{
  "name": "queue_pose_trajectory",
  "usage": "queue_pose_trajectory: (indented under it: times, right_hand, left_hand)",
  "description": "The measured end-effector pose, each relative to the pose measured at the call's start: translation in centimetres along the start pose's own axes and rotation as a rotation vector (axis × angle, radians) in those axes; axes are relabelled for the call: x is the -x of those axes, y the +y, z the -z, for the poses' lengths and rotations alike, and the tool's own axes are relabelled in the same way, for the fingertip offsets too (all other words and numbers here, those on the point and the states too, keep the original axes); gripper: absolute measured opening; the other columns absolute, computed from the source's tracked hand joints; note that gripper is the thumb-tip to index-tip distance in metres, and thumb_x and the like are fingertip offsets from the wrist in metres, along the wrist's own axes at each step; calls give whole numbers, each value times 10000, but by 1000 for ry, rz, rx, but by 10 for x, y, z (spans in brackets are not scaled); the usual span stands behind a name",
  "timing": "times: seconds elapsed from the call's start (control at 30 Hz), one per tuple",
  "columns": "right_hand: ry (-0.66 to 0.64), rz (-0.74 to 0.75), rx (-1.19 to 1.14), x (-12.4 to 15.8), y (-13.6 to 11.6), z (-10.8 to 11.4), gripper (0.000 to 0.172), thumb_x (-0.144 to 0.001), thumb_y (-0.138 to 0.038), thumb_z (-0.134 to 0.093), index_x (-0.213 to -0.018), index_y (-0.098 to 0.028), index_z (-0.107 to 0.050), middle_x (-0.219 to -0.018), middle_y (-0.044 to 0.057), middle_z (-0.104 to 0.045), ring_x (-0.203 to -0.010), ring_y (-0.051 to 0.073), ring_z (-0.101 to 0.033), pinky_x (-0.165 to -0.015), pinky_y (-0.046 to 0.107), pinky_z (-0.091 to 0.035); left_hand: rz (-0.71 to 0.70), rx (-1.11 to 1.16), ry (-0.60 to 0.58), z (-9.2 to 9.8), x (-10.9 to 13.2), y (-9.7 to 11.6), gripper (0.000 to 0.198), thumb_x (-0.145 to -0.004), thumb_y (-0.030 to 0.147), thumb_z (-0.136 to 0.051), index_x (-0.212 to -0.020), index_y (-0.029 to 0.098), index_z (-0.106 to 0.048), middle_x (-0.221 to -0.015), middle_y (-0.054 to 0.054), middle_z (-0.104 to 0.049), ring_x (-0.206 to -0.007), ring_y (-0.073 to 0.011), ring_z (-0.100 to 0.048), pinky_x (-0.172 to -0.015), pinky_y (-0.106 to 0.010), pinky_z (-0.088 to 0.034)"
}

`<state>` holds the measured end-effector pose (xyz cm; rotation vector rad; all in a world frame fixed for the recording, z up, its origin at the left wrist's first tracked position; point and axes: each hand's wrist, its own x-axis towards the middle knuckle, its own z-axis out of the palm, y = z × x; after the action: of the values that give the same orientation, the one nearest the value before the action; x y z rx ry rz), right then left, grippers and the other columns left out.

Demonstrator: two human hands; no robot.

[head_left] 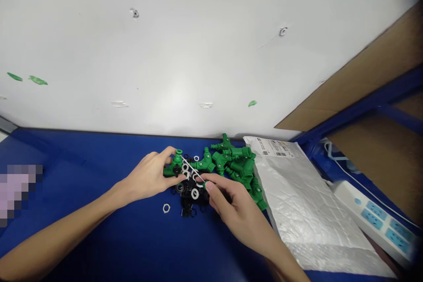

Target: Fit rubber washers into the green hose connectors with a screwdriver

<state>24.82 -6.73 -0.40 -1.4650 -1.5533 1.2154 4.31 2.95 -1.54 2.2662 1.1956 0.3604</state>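
My left hand point(153, 174) is closed round a green fitting point(170, 170) with a black part on its side. A thin metal screwdriver point(193, 169) is gripped in my right hand point(228, 198), its green handle mostly hidden by the fingers. The shaft slants up and left, its tip close to the top of the held fitting. Between and below the hands lie white rings point(194, 193) and small black parts point(187, 208). One white ring point(166, 208) lies apart, below my left hand. Just beyond my right hand is a pile of green Y-shaped fittings point(240, 167).
A silvery padded bag point(307, 198) lies right of the pile on the blue table point(132, 238), with a white power strip point(373, 218) beside it. A white panel point(172, 53) rises behind the table. Cardboard point(370, 57) and a blue frame stand at the right.
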Motion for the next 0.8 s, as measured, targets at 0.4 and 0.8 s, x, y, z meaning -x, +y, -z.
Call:
queue_pose_trajectory:
  times: [0.4, 0.8]
  right_hand:
    - [196, 140, 212, -6, 3, -23, 378, -998, -362, -412, -1175, -162, -678, -777, 56, -681, -641, 183, -592, -636, 286, -451]
    - [-14, -330, -546, -25, 5, -43, 521, -919, -578, -418, -1216, -169, -546, -531, -102, -355, -335, 44, -149, -316, 175, -147]
  left_hand:
    - [153, -472, 150, -26, 3, 7, 504, -930, 401, -478, -1313, 79, -540, -735, -94, -761, -733, -326, -747, -587, -354, -493]
    - [301, -521, 136, -39, -4, 0, 484, -936, 313, -429, -1368, 100, -476, -973, -144, -771, -817, -382, -737, -615, -414, -529]
